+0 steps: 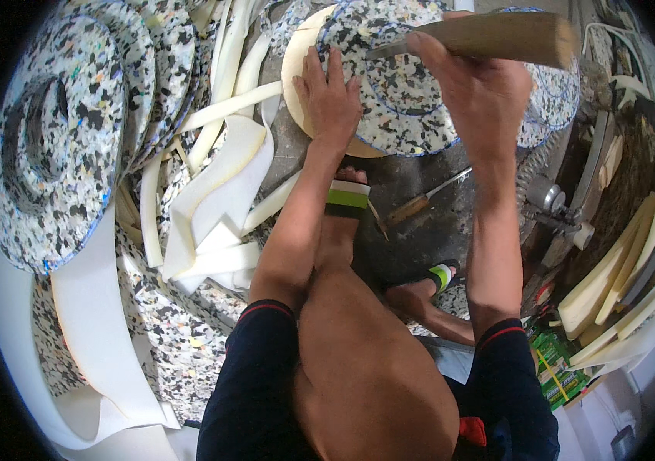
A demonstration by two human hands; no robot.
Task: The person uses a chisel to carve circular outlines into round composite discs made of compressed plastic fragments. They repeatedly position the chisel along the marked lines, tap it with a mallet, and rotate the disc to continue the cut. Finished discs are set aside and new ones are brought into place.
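My right hand (489, 100) is wrapped round the wooden handle of a knife (512, 38), whose narrow metal blade points left over a speckled foam disc (412, 131). A curved blue line runs along the disc's edge, and an inner ring is marked on it. Fingers spread, my left hand (329, 100) lies flat across the left side of this disc and a pale yellow round piece (297, 65) under it. The handle and my right hand hide part of the disc. Whether the blade tip is cutting into the foam, I cannot tell.
Speckled foam discs (85, 184) are piled at the left, beside pale foam offcuts (216, 180). A wooden-handled tool (408, 209) lies on the floor near my foot. To the right are a metal fitting with a spring (546, 196), foam strips (623, 261) and a green package (556, 369).
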